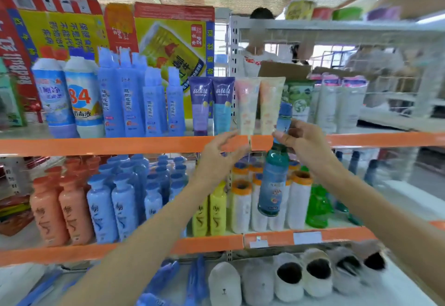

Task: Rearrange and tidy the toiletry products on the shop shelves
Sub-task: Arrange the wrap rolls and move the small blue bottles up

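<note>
Head view: the right hand (304,140) grips two bottles at once in front of the orange front edge of the upper shelf (108,145). A small blue bottle (284,120) sticks up above the fingers, and a larger teal bottle (273,183) hangs below them, held by its neck, in front of the white orange-capped bottles (243,207) on the lower shelf (212,242). The left hand (222,152) is open, fingers loosely spread, holding nothing, just before the upper shelf's front edge below the peach tubes (260,105). Purple tubes (212,105) stand beside those, with tall blue bottles (134,98) further left.
</note>
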